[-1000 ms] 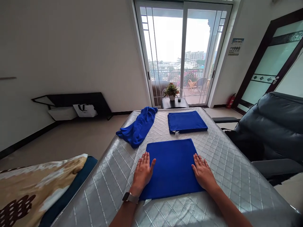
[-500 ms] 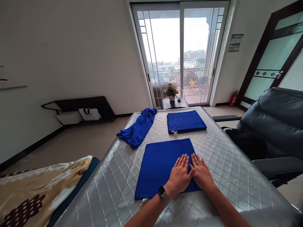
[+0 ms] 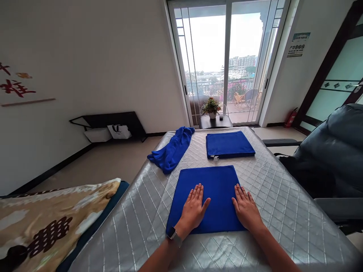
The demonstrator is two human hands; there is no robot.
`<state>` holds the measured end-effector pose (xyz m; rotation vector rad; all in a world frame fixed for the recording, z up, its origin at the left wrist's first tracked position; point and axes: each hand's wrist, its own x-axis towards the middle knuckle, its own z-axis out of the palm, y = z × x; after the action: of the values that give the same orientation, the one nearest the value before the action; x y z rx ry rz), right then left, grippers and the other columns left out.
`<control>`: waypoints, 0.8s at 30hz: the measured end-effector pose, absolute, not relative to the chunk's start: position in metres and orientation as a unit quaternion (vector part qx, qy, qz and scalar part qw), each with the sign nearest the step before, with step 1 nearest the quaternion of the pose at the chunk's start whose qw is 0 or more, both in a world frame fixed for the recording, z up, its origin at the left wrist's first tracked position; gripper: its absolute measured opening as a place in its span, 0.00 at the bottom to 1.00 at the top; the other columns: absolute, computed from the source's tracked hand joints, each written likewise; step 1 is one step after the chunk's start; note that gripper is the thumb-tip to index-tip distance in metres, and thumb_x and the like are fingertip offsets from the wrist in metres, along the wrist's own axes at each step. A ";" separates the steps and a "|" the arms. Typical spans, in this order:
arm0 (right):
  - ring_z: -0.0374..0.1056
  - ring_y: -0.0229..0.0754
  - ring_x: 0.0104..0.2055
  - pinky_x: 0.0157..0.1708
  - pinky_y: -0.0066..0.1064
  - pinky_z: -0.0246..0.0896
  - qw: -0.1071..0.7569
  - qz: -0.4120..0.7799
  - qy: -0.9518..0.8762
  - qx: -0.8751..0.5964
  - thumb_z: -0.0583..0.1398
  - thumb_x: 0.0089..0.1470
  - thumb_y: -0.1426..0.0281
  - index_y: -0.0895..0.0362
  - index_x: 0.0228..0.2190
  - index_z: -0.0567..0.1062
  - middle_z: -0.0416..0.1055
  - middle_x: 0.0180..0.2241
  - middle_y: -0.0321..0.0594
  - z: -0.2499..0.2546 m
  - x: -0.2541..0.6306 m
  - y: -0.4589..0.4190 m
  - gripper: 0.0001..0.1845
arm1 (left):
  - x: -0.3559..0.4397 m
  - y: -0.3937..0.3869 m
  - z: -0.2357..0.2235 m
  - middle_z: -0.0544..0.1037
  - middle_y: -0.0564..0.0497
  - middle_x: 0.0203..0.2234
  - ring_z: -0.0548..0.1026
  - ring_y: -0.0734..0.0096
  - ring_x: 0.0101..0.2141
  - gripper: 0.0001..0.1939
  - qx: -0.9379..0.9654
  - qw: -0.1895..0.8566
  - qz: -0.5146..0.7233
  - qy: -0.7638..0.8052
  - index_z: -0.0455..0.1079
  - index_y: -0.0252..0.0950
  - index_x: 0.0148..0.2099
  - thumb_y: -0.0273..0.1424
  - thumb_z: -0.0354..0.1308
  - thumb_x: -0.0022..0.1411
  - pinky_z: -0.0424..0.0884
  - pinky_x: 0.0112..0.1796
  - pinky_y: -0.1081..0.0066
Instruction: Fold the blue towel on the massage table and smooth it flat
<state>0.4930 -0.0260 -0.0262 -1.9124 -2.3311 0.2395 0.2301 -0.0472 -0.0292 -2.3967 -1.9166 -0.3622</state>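
Observation:
A folded blue cloth [image 3: 217, 196] lies flat and square on the silver quilted table cover [image 3: 147, 226]. Flat on its left half rests my left hand [image 3: 193, 207], fingers stretched and thumb out, with a watch on the wrist. My right hand [image 3: 246, 207] lies open along the cloth's right edge, partly over the cover. Neither hand grips anything. Beyond, a neat stack of folded blue cloth [image 3: 230, 143] with a white tag [image 3: 216, 158] sits near the far side. To its left is a crumpled blue cloth [image 3: 172, 149].
A patterned blanket [image 3: 85, 200] is at the lower left, beside the table. On the right stands a dark padded chair [image 3: 337, 143]. Past the far edge, a small table holds a potted plant [image 3: 212, 107] before the sliding glass doors [image 3: 227, 68].
My left hand has slid left across the cloth, away from my right hand, which stays at the right edge. The view has turned slightly left.

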 end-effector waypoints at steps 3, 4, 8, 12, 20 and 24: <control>0.35 0.45 0.76 0.73 0.45 0.31 0.044 0.066 -0.773 -0.629 0.39 0.69 0.61 0.61 0.72 0.48 0.39 0.74 0.38 -0.029 0.494 -0.026 0.35 | 0.185 -0.063 -0.035 0.56 0.42 0.72 0.55 0.57 0.70 0.36 -0.741 0.042 -0.113 -0.661 0.45 0.36 0.76 0.51 0.37 0.75 0.57 0.68 0.51; 0.34 0.45 0.76 0.73 0.45 0.31 0.040 0.062 -0.774 -0.628 0.39 0.69 0.61 0.61 0.72 0.48 0.39 0.74 0.38 -0.030 0.494 -0.026 0.35 | 0.174 -0.068 -0.037 0.56 0.42 0.72 0.55 0.57 0.70 0.37 -0.732 0.045 -0.112 -0.670 0.45 0.36 0.76 0.51 0.36 0.75 0.57 0.68 0.51; 0.34 0.44 0.76 0.73 0.45 0.32 0.041 0.047 -0.777 -0.626 0.38 0.69 0.61 0.61 0.72 0.48 0.38 0.74 0.38 -0.035 0.496 -0.025 0.35 | 0.154 -0.080 -0.043 0.54 0.42 0.72 0.53 0.58 0.71 0.38 -0.712 0.047 -0.117 -0.691 0.44 0.35 0.76 0.52 0.35 0.75 0.56 0.68 0.51; 0.34 0.44 0.76 0.73 0.45 0.32 0.039 0.042 -0.778 -0.625 0.38 0.69 0.60 0.61 0.72 0.48 0.38 0.74 0.37 -0.040 0.498 -0.024 0.35 | 0.156 -0.079 -0.048 0.55 0.42 0.72 0.54 0.59 0.71 0.38 -0.701 0.034 -0.129 -0.700 0.44 0.34 0.76 0.52 0.34 0.75 0.56 0.68 0.52; 0.36 0.44 0.76 0.73 0.45 0.34 0.054 0.043 -0.779 -0.623 0.39 0.69 0.60 0.62 0.71 0.50 0.41 0.74 0.40 -0.037 0.499 -0.024 0.35 | 0.152 -0.079 -0.051 0.54 0.42 0.72 0.53 0.58 0.71 0.37 -0.713 0.023 -0.148 -0.685 0.38 0.36 0.76 0.51 0.36 0.75 0.56 0.68 0.51; 0.37 0.45 0.75 0.73 0.45 0.36 0.063 0.055 -0.781 -0.619 0.38 0.70 0.58 0.62 0.71 0.50 0.42 0.74 0.41 -0.030 0.501 -0.028 0.36 | 0.152 -0.080 -0.051 0.52 0.42 0.73 0.52 0.58 0.71 0.37 -0.710 0.014 -0.151 -0.688 0.35 0.36 0.76 0.51 0.36 0.75 0.56 0.68 0.51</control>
<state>0.5005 -0.0284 -0.0296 -1.8698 -2.3602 0.1663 0.1521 -0.0801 -0.0514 -2.2102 -2.1410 -0.4692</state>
